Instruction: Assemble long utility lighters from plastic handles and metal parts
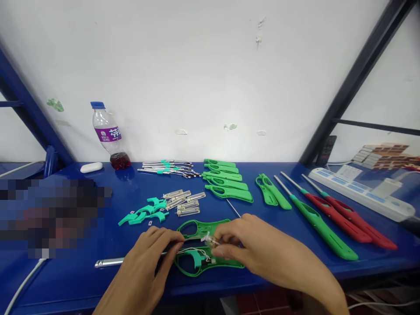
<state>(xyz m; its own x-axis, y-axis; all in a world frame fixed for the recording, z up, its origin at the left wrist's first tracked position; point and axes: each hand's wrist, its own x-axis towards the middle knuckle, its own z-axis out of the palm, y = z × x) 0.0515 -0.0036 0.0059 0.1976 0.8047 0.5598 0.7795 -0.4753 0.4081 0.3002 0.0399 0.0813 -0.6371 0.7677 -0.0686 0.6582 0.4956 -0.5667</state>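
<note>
The step in hand appears to be fitting a clear capsule (215,242) and its wired parts to the near green shell half (231,263), which lies on the worktop (78,280) with a teal trigger (196,257) in it. The right hand (244,238) pinches the capsule just above that half, fingers closed around it; the left hand (154,253) has thumb and forefinger almost together by the white wires (197,249), though whether it grips them I cannot tell. The next move probably calls for a light, exact placement that keeps the wires inside the rim. Just beyond the near half lies the far shell half (210,228); to its left a metal tube (110,262) pokes out past the left hand. Well to its right lie a green lighter (323,225) and two red ones, and far behind it rises a white wall (197,78).
</note>
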